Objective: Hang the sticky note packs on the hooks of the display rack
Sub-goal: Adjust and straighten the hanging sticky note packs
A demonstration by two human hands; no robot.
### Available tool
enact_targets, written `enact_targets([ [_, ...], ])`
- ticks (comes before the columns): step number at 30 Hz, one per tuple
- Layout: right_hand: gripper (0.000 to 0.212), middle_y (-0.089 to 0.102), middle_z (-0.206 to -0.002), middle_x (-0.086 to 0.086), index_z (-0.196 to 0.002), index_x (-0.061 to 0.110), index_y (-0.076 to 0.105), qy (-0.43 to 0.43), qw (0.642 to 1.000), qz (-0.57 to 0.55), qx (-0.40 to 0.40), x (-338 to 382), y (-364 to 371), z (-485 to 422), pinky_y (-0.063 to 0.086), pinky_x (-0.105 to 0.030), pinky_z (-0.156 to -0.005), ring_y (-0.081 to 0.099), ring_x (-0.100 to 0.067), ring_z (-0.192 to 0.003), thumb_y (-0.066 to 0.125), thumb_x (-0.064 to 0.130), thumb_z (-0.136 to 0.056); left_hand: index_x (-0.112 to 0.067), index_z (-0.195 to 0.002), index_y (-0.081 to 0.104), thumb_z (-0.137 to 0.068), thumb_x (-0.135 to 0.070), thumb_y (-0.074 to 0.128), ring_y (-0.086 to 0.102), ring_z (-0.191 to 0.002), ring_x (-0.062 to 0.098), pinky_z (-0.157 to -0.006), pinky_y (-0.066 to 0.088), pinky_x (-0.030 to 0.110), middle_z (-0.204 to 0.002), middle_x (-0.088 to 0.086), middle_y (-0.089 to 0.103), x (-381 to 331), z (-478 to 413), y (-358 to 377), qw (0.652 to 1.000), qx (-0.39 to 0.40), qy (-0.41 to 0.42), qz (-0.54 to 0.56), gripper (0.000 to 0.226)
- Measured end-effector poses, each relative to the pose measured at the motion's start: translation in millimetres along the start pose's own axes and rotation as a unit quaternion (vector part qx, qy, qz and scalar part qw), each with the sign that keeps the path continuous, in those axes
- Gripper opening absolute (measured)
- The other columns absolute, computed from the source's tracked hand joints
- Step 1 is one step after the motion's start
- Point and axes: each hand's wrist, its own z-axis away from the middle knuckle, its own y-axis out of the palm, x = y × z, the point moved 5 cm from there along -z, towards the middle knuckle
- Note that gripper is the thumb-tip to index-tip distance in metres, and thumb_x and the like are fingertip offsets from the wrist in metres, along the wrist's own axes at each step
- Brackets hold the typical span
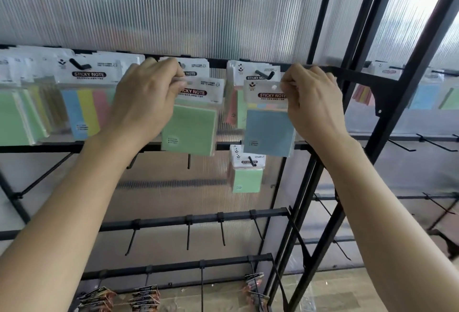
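My left hand pinches the top left corner of a green sticky note pack and holds it up in front of the top rail's packs. My right hand pinches the top right corner of a blue sticky note pack, whose hang hole sits just below a black hook that carries other packs. Several more packs hang on the top rail at the left. One green pack hangs alone on the second rail.
The black display rack has lower rails with bare hooks. Dark packets hang at the bottom. A second rack section at the right holds more packs. A ribbed translucent panel backs it all.
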Motion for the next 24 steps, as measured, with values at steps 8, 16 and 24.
enact_targets([
  [8,0.01,0.048,-0.064,-0.002,-0.08,0.002,0.053,-0.002,0.999,0.013,0.039,-12,-9,42,0.03,-0.031,-0.062,0.043,-0.026,-0.061,0.047,0.005,-0.087,-0.004,-0.08,0.051,-0.09,-0.022,0.039,0.043,-0.069,0.02,-0.065,0.026,0.03,-0.073,0.006,0.056,-29,22,29,0.998,0.033,0.033,0.051,0.024],
  [16,0.01,0.043,-0.066,0.001,-0.08,0.002,0.053,0.027,0.997,0.031,0.065,-47,-30,77,0.034,-0.032,-0.061,0.038,-0.022,-0.06,0.047,0.005,-0.086,-0.003,-0.08,0.055,-0.087,-0.013,0.047,0.04,-0.065,0.016,-0.063,0.033,0.031,-0.07,0.007,0.058,-74,30,68,0.994,0.065,0.06,0.071,0.015],
  [24,0.022,0.049,-0.067,-0.001,-0.078,0.003,0.053,0.046,0.997,0.024,0.065,-108,-60,110,0.029,-0.028,-0.061,0.035,-0.019,-0.063,0.037,0.017,-0.087,-0.005,-0.078,0.052,-0.089,-0.023,0.037,0.047,-0.066,0.024,-0.063,0.035,0.034,-0.069,0.004,0.056,-141,26,106,0.99,0.083,0.066,0.096,0.026],
])
